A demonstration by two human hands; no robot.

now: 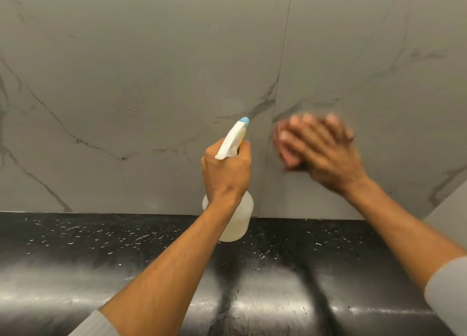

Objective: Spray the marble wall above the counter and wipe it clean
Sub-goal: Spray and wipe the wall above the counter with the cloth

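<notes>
**One bottle, one cloth, two hands at the wall**

I see two hands, one bottle and one cloth.

My left hand (225, 170) is wrapped tight around the neck of the bottle (236, 214). The bottle is see-through plastic and it looks like there is clear water in it, but I cannot tell how full it is. Its white top has one small blue tip (244, 120), and the tip points up at the wall (151, 70). The bottle is up in the air, above the counter (101, 259), not standing on it.

My right hand (326, 153) is flat, with the fingers spread out, pressing the pink cloth (284, 147) onto the wall. The hand and cloth look blurry. The cloth is just right of the thin line where two wall slabs meet.

The wall is grey with dark wavy lines. I see little wet drops on it, left of the blue tip.

The counter is black and shiny, with white specks and a few drops. Two grey sleeves show at the bottom.
</notes>
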